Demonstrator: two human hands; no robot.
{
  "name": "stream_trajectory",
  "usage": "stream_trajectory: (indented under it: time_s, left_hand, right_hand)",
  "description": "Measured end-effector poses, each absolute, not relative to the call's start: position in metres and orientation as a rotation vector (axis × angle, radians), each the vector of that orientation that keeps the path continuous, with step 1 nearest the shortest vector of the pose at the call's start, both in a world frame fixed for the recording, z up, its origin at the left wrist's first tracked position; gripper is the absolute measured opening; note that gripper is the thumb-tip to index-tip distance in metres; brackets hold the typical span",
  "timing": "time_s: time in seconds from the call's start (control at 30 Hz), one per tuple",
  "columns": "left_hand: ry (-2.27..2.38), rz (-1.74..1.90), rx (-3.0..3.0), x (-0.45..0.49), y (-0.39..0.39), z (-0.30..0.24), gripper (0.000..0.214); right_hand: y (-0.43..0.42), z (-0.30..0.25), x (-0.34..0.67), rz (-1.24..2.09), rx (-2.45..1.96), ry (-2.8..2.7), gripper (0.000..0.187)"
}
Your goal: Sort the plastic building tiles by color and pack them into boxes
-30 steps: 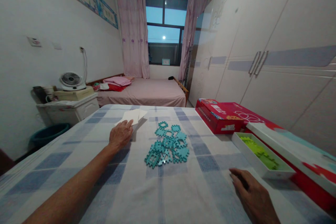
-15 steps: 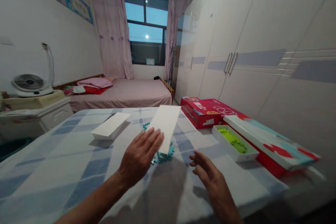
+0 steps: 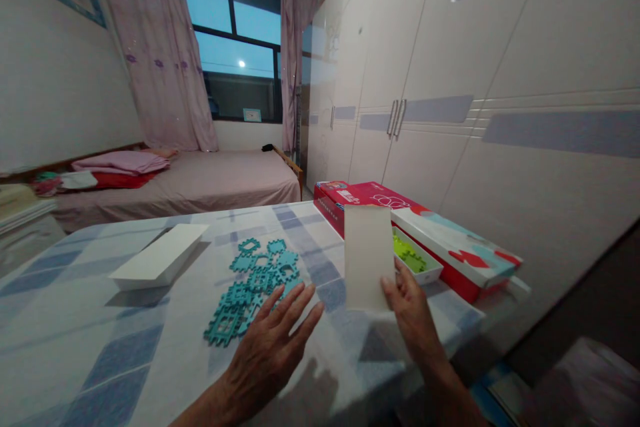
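My right hand (image 3: 411,300) grips the lower right edge of a white rectangular card or lid (image 3: 369,257), held up in front of the boxes on the right. Fingers spread, my left hand (image 3: 280,337) hovers over or rests at the near side of a pile of teal toothed puzzle pieces (image 3: 250,287); whether it touches them I cannot tell. Partly hidden behind the held white panel is a small white box (image 3: 434,273) with lime-green pieces (image 3: 407,253) in it.
On the left of the checked tablecloth (image 3: 175,340) stands a white box with a white panel on top (image 3: 160,257). A red box (image 3: 357,193) and a long white-and-red box (image 3: 455,240) lie along the right edge. A bed (image 3: 225,177) and wardrobe (image 3: 425,80) are beyond.
The white panel has passed from my left hand to my right and moved right, uncovering the teal pieces. My left hand is empty now. The view has turned to the right.
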State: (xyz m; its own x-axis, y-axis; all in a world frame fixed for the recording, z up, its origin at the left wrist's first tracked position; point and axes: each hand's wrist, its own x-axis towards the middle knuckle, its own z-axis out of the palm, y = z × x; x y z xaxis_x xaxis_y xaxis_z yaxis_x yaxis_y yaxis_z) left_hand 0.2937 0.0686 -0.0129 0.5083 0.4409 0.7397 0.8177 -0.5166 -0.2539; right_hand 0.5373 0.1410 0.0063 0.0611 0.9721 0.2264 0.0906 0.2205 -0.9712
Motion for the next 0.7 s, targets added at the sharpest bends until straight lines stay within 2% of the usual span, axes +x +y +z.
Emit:
stream_trajectory:
  time_s: [0.1,0.17,0.33,0.43,0.53,0.63,0.7]
  left_hand:
    - [-1.081,-0.870,-2.145,0.289,0.076,-0.025,0.041]
    - [-1.114,-0.871,-2.144,0.286,0.080,-0.030,0.042]
    - [-1.153,-0.889,-2.118,0.284,0.085,-0.033,0.039]
    - [-1.164,-0.887,-2.118,0.283,0.085,-0.035,0.039]
    - [-1.183,-0.884,-2.130,0.281,0.086,-0.038,0.040]
    - [-1.203,-0.880,-2.148,0.281,0.087,-0.041,0.041]
    - [-1.207,-0.884,-2.151,0.281,0.087,-0.042,0.041]
  right_hand:
    - [0.189,0.021,0.593,0.403,-1.375,-1.456,0.054]
    - [0.216,0.031,0.622,0.198,-1.571,-1.589,0.050]
    - [0.244,0.037,0.652,-0.091,-1.975,-1.942,0.045]
    - [0.239,0.027,0.648,-0.291,-2.036,-1.952,0.041]
    - [0.227,0.016,0.634,-0.477,-1.971,-1.986,0.048]
    - [0.221,0.005,0.620,-0.449,-1.902,-2.101,0.058]
    - [0.221,0.000,0.618,-0.445,-1.926,-2.127,0.056]
